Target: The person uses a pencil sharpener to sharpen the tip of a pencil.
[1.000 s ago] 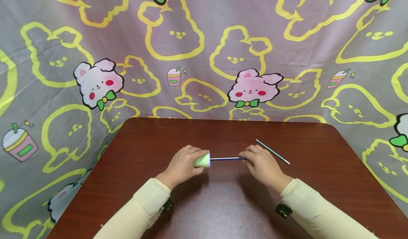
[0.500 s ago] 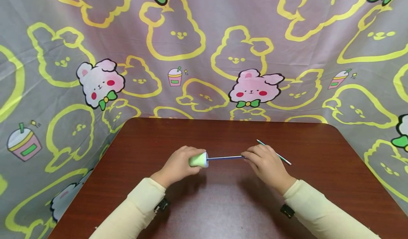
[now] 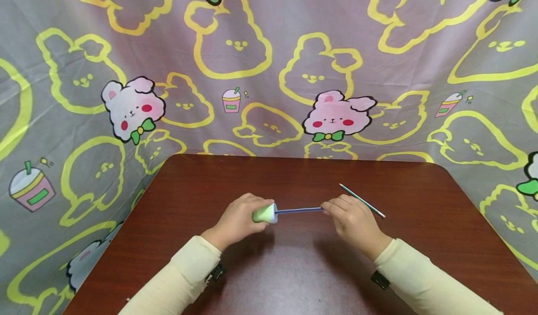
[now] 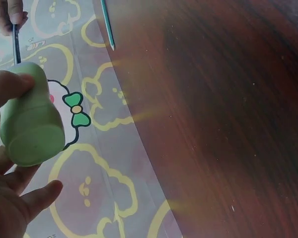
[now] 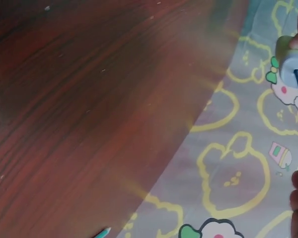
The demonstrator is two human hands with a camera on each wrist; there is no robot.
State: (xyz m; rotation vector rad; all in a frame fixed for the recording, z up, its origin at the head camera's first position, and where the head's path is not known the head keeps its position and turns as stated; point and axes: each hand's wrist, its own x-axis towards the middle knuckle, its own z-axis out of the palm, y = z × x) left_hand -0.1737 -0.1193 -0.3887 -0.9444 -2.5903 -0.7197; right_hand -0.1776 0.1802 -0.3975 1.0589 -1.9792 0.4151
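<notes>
My left hand (image 3: 240, 218) grips a green, waisted pencil sharpener (image 3: 263, 213), thumb on its side. Its pale blue end (image 5: 290, 72) faces right, and a dark hole shows there in the right wrist view. One end of a dark blue pencil (image 3: 299, 210) sits in that hole. The fingers of my right hand (image 3: 350, 218) pinch the pencil's other end. Sharpener and pencil are held above the table, the pencil almost level between both hands. In the left wrist view, the sharpener's rounded closed end (image 4: 35, 146) points toward the camera.
A second pencil, teal with a white end (image 3: 374, 209), lies slantwise on the brown wooden table (image 3: 294, 268), just behind my right hand. Patterned cloth (image 3: 269, 86) with rabbit drawings hangs behind the table and along its sides.
The sharpener has dipped left and come back slightly right. My right hand has shifted a little right and down. The pencil's light stripe shows less, its blue side more.
</notes>
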